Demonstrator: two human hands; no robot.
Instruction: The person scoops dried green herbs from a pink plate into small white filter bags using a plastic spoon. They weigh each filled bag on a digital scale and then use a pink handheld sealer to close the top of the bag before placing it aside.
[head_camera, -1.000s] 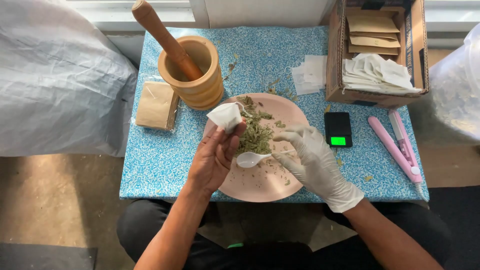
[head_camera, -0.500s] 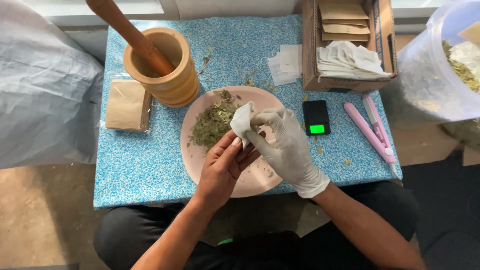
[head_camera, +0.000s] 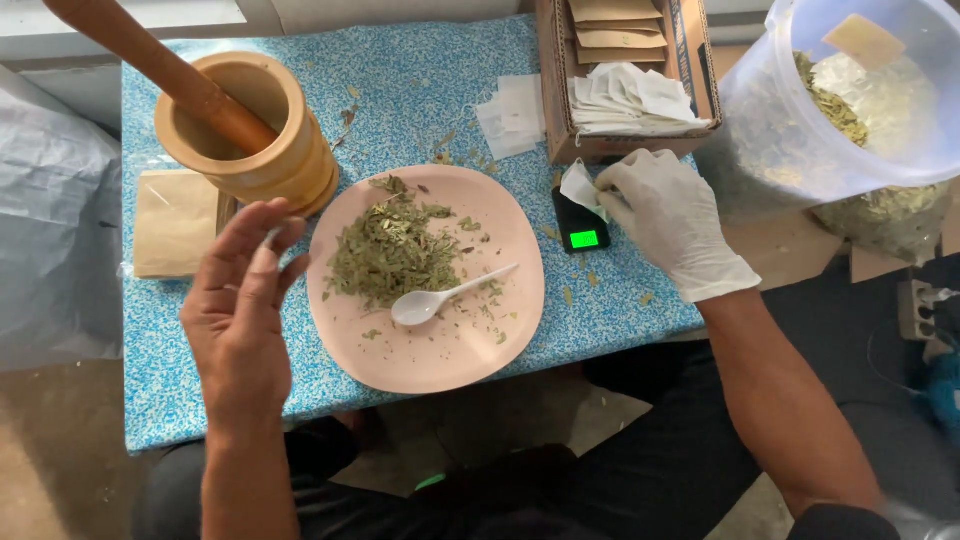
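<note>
My right hand (head_camera: 672, 218), in a white glove, pinches a small white filter bag (head_camera: 582, 187) and holds it over a small black pocket scale (head_camera: 581, 222) with a lit green display. My bare left hand (head_camera: 242, 297) hovers with fingers apart over the table's left part, beside a pink plate (head_camera: 420, 352). The plate holds a heap of dried green leaves (head_camera: 385, 250) and a white plastic spoon (head_camera: 445, 296) lying loose.
A wooden mortar (head_camera: 262, 140) with a pestle (head_camera: 150, 62) stands at the back left, a brown paper pouch (head_camera: 175, 222) beside it. A cardboard box (head_camera: 620, 80) of pouches and white bags sits behind the scale. A clear tub of dried leaves (head_camera: 850, 110) stands at right.
The right hand carried the white bag from over the plate to the scale. The left hand let go of it and drew back left. The spoon now lies on the plate.
</note>
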